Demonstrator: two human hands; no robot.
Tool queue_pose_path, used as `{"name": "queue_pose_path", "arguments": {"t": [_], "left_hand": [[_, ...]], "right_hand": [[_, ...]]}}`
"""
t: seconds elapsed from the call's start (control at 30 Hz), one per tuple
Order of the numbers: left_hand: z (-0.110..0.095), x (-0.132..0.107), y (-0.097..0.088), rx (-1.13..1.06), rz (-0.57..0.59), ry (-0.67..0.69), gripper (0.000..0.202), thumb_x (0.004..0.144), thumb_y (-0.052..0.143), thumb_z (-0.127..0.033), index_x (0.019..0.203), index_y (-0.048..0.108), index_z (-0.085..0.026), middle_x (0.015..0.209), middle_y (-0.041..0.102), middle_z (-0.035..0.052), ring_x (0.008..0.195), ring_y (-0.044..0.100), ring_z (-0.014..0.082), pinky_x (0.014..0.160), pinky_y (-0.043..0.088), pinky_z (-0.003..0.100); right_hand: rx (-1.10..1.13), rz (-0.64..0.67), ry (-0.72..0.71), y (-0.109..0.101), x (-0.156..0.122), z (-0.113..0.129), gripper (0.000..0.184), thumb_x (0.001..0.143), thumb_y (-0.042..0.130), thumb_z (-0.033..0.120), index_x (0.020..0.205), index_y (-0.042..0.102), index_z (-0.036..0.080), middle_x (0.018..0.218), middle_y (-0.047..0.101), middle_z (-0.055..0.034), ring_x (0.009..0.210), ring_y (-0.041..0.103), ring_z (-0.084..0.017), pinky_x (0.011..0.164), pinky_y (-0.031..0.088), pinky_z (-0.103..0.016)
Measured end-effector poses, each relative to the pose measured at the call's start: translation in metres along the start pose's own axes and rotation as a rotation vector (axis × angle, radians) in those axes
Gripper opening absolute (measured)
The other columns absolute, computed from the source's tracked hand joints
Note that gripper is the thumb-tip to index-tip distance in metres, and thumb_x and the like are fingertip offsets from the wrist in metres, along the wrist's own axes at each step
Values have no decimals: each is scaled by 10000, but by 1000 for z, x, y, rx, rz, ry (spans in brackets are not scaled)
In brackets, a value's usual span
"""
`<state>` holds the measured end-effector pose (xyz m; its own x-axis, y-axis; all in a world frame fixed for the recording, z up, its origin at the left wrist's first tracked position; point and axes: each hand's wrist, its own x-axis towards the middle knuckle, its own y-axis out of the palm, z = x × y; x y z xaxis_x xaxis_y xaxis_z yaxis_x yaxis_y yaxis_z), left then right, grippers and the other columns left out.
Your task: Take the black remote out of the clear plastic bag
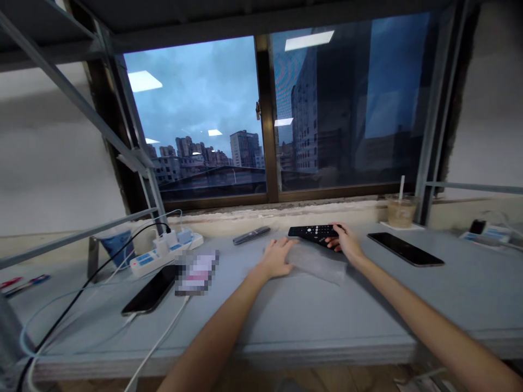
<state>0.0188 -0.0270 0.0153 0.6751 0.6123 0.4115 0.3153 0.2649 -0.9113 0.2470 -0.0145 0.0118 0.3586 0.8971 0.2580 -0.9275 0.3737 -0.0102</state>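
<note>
My right hand (345, 242) is closed round the right end of a black remote control (312, 231) with light buttons. A second dark, button-covered surface overlaps it; I cannot tell whether this is another remote. To its left, my left hand (278, 258) lies with fingers stretched out at the edge of a clear plastic sleeve (321, 264). The sleeve spreads flat on the grey table (327, 316) between both hands, just below the remote. Beyond my left hand lies a slim dark grey object (251, 235), its kind unclear.
At the left are a white power strip (149, 261) with cables, a black phone (151, 291) and a phone with a blurred screen (198, 272). Another black phone (404, 249) lies right, before a drink cup with straw (400, 211). Metal frame bars (77, 87) flank the window.
</note>
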Motion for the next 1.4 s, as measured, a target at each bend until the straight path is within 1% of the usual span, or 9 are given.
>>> {"name": "queue_pose_path", "arguments": {"t": [0.27,0.37,0.43,0.63,0.83,0.93,1.07,1.17,1.4], "left_hand": [[-9,7,7,28,20,100,498,716,588,-499,1105,568,-188,1149,500,102,1074,446,237,934,326,361],[-9,10,8,99,59,61,285,827,488,-385,979,635,-194,1100,539,83,1051,472,214,944,316,363],[-8,11,7,165,14,-12,263,863,414,-240,1038,606,-198,1117,540,71,1044,479,200,949,307,366],[-3,10,-5,263,-258,-105,647,729,301,42,1331,295,-194,1191,484,68,1055,449,179,934,302,331],[-12,10,-6,303,-222,-41,699,705,298,45,1341,275,-245,1168,476,66,983,485,183,829,347,314],[-18,10,-2,300,-84,28,606,746,363,-41,1314,343,-248,1124,502,68,946,504,192,815,360,325],[-24,8,3,222,-1,5,316,747,511,-332,1014,624,-207,1037,544,75,954,502,236,859,353,385],[-26,6,2,162,-16,-19,402,719,520,-525,882,658,-184,1022,556,78,938,512,240,889,342,397],[-26,5,6,0,77,66,632,696,493,-661,1181,504,-255,1034,552,60,977,508,233,852,391,360]], "right_hand": [[-142,200,-53,5,-6,0,296,801,437,325,1044,535,188,599,663,-25,410,578,-108,322,331,-144],[-227,188,-88,4,-4,-1,315,782,475,336,1034,566,169,617,671,-34,397,562,-101,326,328,-150],[-294,168,-105,2,-1,-2,294,761,504,315,983,603,150,609,669,-34,368,531,-89,344,347,-161],[-502,126,-115,-2,0,-2,310,735,522,346,960,646,171,543,658,-9,316,468,-76,371,345,-180],[-693,76,-112,-7,-6,6,256,715,515,384,800,691,218,480,634,16,396,527,-105,423,325,-190],[-756,59,-106,-7,-8,8,250,706,512,381,790,696,234,481,634,18,484,569,-129,443,311,-195],[-818,34,-83,-7,-7,10,262,702,504,380,808,699,240,490,639,14,552,591,-154,460,299,-207],[-852,29,-76,-7,-7,12,276,709,497,389,835,696,245,504,646,14,569,593,-163,472,303,-215],[-897,80,-92,-10,-6,8,273,717,494,386,792,696,217,474,632,3,528,583,-155,460,313,-213]]}}
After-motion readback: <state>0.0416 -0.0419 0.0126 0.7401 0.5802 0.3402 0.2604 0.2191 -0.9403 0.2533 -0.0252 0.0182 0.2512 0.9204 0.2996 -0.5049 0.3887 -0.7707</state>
